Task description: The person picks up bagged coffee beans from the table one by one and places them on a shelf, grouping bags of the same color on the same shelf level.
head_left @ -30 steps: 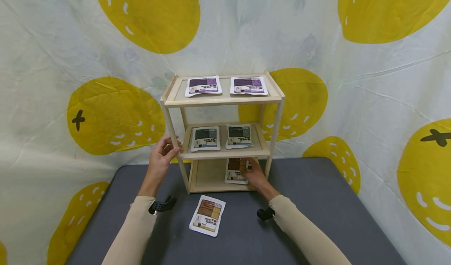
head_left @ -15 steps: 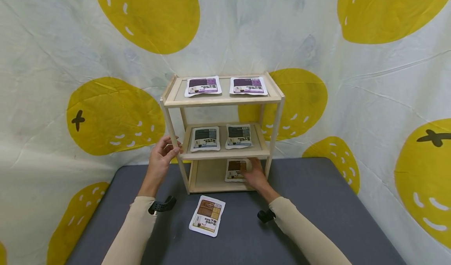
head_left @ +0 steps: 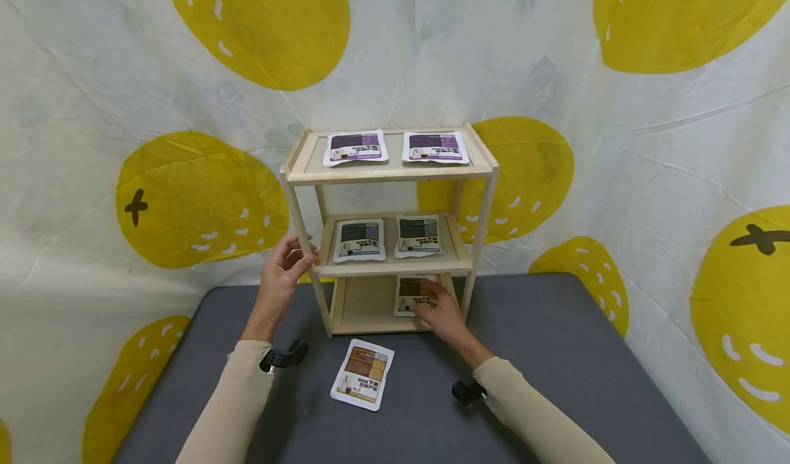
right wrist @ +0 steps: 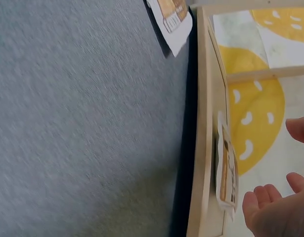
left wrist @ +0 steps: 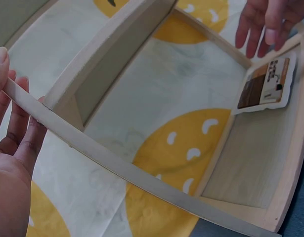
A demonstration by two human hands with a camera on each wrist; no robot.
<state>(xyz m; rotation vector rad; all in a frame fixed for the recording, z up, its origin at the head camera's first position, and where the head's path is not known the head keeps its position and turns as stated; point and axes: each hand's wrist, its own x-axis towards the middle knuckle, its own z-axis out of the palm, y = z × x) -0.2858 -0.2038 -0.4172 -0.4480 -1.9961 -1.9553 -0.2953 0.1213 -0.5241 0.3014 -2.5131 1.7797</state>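
At the left front post (head_left: 299, 210) of a small three-tier wooden shelf (head_left: 395, 271), my left hand (head_left: 279, 282) holds on, its thumb and fingers on either side of the wood (left wrist: 117, 163). A brown-and-white pouch (head_left: 407, 292) lies flat on the right half of the bottom tier. Right over it is my right hand (head_left: 446, 316), its fingers loosely spread. The right wrist view has a gap between these fingers and the pouch (right wrist: 227, 170); the hand is empty. Another brown pouch (head_left: 363, 375) lies on the table in front of the shelf.
Two purple pouches (head_left: 356, 147) lie on the top tier, and two dark green ones (head_left: 359, 239) on the middle tier. The middle tier's front edge runs just above my right hand. A dark grey table (head_left: 531, 354) carries the shelf; a fruit-patterned cloth (head_left: 382, 46) hangs behind.
My right hand has let go of the brown pouch on the bottom tier and drawn back slightly toward me, fingers opening. My left hand stays at the post.
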